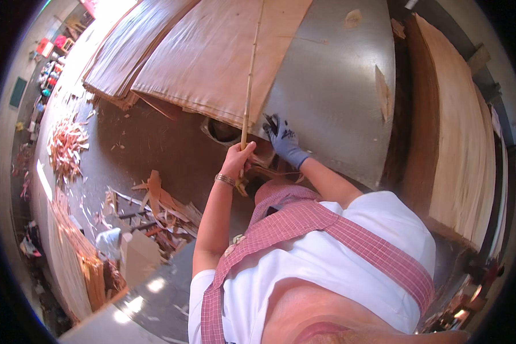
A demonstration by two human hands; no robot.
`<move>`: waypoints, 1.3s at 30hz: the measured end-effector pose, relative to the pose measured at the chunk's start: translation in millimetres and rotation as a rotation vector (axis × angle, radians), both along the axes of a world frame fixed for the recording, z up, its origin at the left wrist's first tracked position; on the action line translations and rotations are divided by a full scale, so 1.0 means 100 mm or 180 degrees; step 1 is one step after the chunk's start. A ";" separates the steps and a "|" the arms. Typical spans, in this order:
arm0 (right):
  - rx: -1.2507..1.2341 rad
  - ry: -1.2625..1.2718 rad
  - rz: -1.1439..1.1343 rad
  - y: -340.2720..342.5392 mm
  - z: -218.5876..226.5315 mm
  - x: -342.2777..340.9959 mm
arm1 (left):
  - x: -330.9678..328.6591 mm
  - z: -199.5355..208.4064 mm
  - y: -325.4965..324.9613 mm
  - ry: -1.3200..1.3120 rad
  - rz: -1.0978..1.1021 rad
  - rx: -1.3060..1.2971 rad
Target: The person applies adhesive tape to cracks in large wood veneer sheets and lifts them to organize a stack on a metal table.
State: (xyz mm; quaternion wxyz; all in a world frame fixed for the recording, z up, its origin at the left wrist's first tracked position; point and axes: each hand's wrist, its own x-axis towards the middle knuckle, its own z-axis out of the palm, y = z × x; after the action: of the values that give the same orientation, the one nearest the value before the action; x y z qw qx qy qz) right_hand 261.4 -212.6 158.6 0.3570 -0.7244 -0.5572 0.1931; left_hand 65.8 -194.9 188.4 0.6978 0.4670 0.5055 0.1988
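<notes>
My left hand (pixel 234 161), bare and with a bracelet at the wrist, is closed round the lower end of a long thin bamboo stick (pixel 250 80). From there the stick runs away from me over a stack of reddish-brown veneer sheets (pixel 212 63). My right hand (pixel 288 146) wears a blue-grey glove with dark patches. It is at the near edge of a grey metal tabletop (pixel 332 97), just right of the veneer stack's corner. Its fingers are curled near a small dark object, whose kind I cannot make out.
Another veneer stack (pixel 135 46) lies at the far left, and a tall pale stack (pixel 461 137) stands on the right. Torn veneer scraps (pixel 160 200) litter the floor at left, with a shavings heap (pixel 67 146) beyond. A loose strip (pixel 382 92) lies on the metal.
</notes>
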 end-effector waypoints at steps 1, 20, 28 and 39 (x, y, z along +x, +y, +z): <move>0.0014 -0.0160 -0.0169 0.26 -0.08 -0.07 | -0.13 -0.01 0.21 0.0160 -0.0089 -0.0083; -0.1234 -0.1421 -0.2685 2.03 -0.66 -0.98 | -2.22 0.05 3.63 0.0242 -0.0843 0.0156; -0.1293 -0.0682 -0.2947 3.17 0.04 -1.60 | -2.80 -0.04 5.13 0.0018 -0.1231 0.0009; 0.0043 0.0743 -0.0361 6.27 0.45 -3.15 | -3.04 -0.44 5.74 0.0040 -0.1986 0.0045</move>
State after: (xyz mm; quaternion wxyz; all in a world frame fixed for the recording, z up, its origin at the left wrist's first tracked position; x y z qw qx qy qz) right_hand -53.5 414.8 203.1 0.4347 -0.7249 -0.4713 0.2518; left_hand -238.6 378.7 144.1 0.7187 0.6056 0.3407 -0.0243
